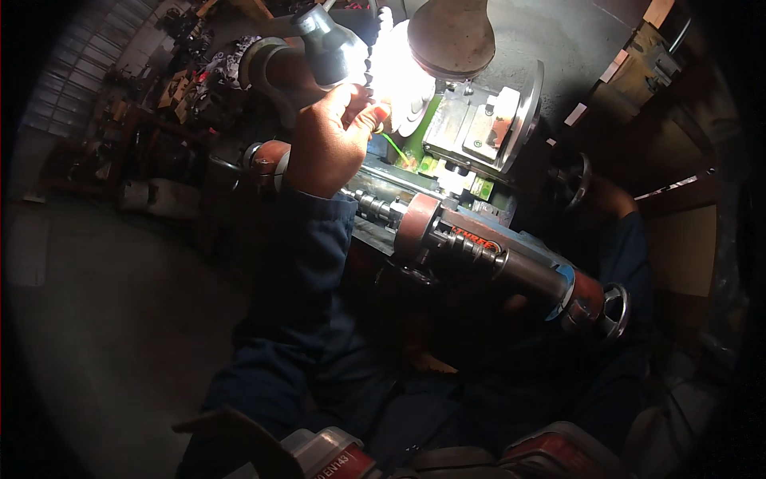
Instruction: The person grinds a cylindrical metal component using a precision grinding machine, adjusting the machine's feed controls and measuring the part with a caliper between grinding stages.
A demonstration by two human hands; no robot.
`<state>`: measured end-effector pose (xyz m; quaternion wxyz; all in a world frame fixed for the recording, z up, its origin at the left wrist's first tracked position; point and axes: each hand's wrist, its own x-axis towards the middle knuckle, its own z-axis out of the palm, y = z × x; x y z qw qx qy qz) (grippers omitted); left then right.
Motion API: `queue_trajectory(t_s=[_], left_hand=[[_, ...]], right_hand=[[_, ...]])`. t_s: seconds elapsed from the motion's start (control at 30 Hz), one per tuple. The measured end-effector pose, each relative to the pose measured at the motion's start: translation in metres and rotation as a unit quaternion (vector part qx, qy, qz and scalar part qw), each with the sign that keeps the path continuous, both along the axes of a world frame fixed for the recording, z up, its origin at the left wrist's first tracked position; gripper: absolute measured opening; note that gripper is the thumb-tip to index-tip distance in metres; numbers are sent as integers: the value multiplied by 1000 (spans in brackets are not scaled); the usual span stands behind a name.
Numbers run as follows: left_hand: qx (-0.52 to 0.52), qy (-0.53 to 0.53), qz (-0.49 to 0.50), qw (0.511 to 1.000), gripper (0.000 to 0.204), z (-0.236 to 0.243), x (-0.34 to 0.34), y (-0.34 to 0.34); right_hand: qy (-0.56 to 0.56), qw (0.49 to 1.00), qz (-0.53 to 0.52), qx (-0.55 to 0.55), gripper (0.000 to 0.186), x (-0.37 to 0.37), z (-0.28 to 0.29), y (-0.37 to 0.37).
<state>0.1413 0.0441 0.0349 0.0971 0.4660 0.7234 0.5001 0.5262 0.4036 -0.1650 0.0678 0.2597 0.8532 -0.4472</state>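
My left hand is raised at the upper middle, its fingers curled against the lower rim of a grey work lamp. The lamp's white glare washes out the fingertips. Below the light sits the lathe's tool post and green slide. My right hand is in shadow at the right, closed on a dark handwheel. Both forearms wear dark blue sleeves. The lathe's tailstock, rust-red and grey, lies between my arms, with a small handwheel at its near end.
A round metal disc hangs at the top, above the lathe. Cluttered shelves with metal parts fill the upper left. Grey concrete floor spreads at the left. Wooden boards and boxes stand at the upper right. A red and grey device sits at my chest.
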Motion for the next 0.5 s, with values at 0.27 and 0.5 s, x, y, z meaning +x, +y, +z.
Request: queue_trajectory(t_s=[0.27,0.5], left_hand=[[-28,-3,-11,1000,20,8,3,-2],[-24,3,17,1000,28,5,1,-11]], right_hand=[[8,996,21,81,29,-8,9,-12],[15,1000,-25,-1,34,4,-25,16]])
